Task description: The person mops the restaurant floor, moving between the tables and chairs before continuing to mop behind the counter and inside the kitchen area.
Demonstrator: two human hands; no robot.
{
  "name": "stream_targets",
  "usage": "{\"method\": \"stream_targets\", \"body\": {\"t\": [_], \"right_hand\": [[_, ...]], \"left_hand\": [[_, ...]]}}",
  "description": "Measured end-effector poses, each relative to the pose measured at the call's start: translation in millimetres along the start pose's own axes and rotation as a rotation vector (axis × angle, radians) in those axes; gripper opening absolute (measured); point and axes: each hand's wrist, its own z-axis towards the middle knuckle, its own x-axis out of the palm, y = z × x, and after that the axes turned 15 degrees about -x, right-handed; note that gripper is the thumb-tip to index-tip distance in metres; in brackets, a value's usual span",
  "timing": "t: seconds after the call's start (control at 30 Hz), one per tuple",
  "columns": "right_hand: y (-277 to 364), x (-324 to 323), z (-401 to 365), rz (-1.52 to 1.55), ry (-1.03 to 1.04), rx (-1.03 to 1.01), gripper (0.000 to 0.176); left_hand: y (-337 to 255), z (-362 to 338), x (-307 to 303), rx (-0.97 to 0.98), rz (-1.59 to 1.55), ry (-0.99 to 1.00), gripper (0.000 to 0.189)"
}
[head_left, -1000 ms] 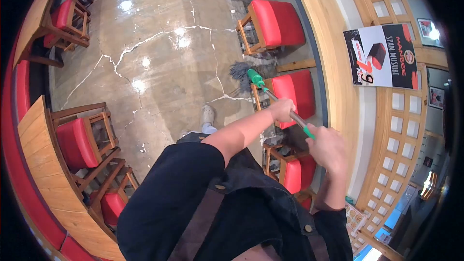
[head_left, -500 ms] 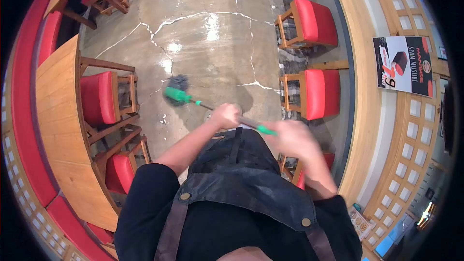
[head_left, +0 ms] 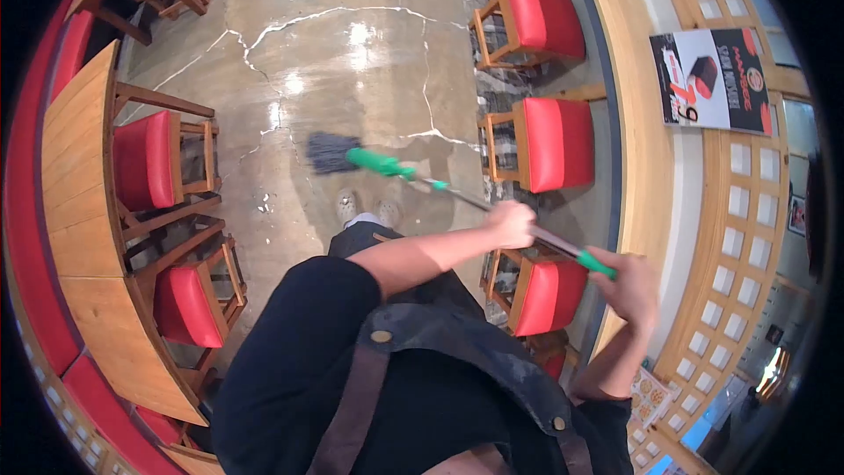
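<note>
A mop (head_left: 378, 162) with a green head clamp and dark grey strands slants across the view, its strands over the wet-looking concrete floor (head_left: 334, 62) ahead of my feet. My left hand (head_left: 511, 224) is wrapped round the middle of the metal handle. Near the top end, by the green grip, my right hand (head_left: 629, 286) closes on the same handle, out to the right of my body. My left forearm reaches across the front of my dark apron (head_left: 457, 343). Light-coloured shoes (head_left: 348, 206) show below the mop.
Red-cushioned stools (head_left: 558, 142) line the right side under a wooden counter (head_left: 633, 158). On the left, a wooden table (head_left: 83, 211) has red chairs (head_left: 145, 158) beside it and a red bench behind. A food poster (head_left: 712, 81) hangs on the right lattice.
Both hands have moved right, carrying the handle with them. The mop head has shifted right, and its strands now stick out to the left. My body has turned, and my shoes have come into view.
</note>
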Motion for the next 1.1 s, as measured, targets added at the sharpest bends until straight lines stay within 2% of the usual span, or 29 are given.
{"method": "stream_targets", "body": {"t": [0.07, 0.1, 0.17, 0.33, 0.4, 0.47, 0.53, 0.6, 0.67, 0.7, 0.73, 0.77, 0.8, 0.87, 0.9, 0.93, 0.97, 1.0, 1.03, 1.07, 1.1], "right_hand": [[-2.0, -10.7, -28.1, -0.053, -0.043, 0.068, 0.035], [-2.6, -10.1, -36.1, -0.112, -0.097, 0.121, 0.036], [3.9, 3.2, -32.6, -0.161, -0.151, 0.094, 0.033], [39.2, 26.6, -24.6, -0.204, -0.191, 0.007, 0.03], [55.3, 16.6, -37.9, -0.092, -0.169, -0.13, 0.029], [67.6, 3.9, -54.6, -0.021, -0.113, -0.177, 0.031], [79.8, 6.7, -61.8, 0.048, -0.06, -0.22, 0.033], [96.7, 11.3, -56.1, 0.062, -0.021, -0.377, 0.035], [115.6, 36.1, -38.1, 0.108, 0.029, -0.491, 0.032], [125.0, 60.1, -27.0, 0.127, 0.025, -0.506, 0.03], [136.7, 86.3, -15.3, 0.146, 0.017, -0.521, 0.028], [155.6, 106.1, -7.0, 0.13, 0.064, -0.526, 0.028], [170.3, 133.6, 2.2, 0.129, 0.127, -0.511, 0.034], [188.1, 198.2, 18.6, 0.201, 0.073, -0.583, 0.037], [190.5, 216.6, 24.4, 0.205, 0.092, -0.627, 0.039], [185.5, 227.8, 25.8, 0.202, 0.083, -0.623, 0.039], [177.0, 236.3, 26.7, 0.214, 0.07, -0.578, 0.034], [165.9, 242.7, 27.9, 0.224, 0.059, -0.532, 0.03], [140.9, 234.1, 22.8, 0.192, 0.043, -0.558, 0.029], [112.6, 222.6, 14.4, 0.155, 0.151, -0.436, 0.03], [81.4, 202.5, -2.8, 0.172, 0.091, -0.442, 0.029]], "left_hand": [[-39.7, 9.0, 19.1, 0.138, -0.229, -0.05, 0.016], [-47.0, 15.3, 28.2, 0.143, -0.226, -0.045, 0.016], [-48.8, 27.8, 40.2, 0.274, -0.284, -0.098, 0.014], [-16.6, 7.1, 22.0, 0.233, -0.241, -0.134, 0.015], [-9.3, -16.2, 8.7, 0.115, -0.143, -0.015, 0.014], [-3.0, -56.1, -6.5, 0.056, -0.131, 0.003, 0.014], [12.9, -96.0, -19.4, 0.053, -0.143, -0.114, 0.013], [38.4, -137.3, -45.3, -0.15, -0.074, -0.013, 0.016], [94.6, -163.0, -37.5, -0.11, -0.001, -0.137, 0.021], [134.4, -169.3, -24.9, -0.03, 0.142, -0.22, 0.023], [146.6, -189.4, -39.3, -0.243, 0.154, -0.111, 0.026], [182.6, -199.8, -26.2, -0.246, 0.17, -0.192, 0.023], [222.4, -203.1, -8.0, -0.32, 0.246, -0.15, 0.023], [253.5, -220.5, -5.3, -0.474, 0.337, -0.125, 0.025], [269.5, -222.6, 2.9, -0.469, 0.34, -0.133, 0.025], [285.6, -220.3, 14.8, -0.555, 0.338, -0.038, 0.027], [289.0, -211.4, 22.8, -0.637, 0.333, 0.054, 0.028], [276.7, -197.6, 29.2, -0.625, 0.33, 0.047, 0.028], [253.2, -183.7, 40.7, -0.542, 0.363, -0.006, 0.028], [226.6, -172.4, 57.0, -0.459, 0.393, -0.049, 0.028], [195.0, -159.2, 73.2, -0.368, 0.33, -0.125, 0.027]]}}
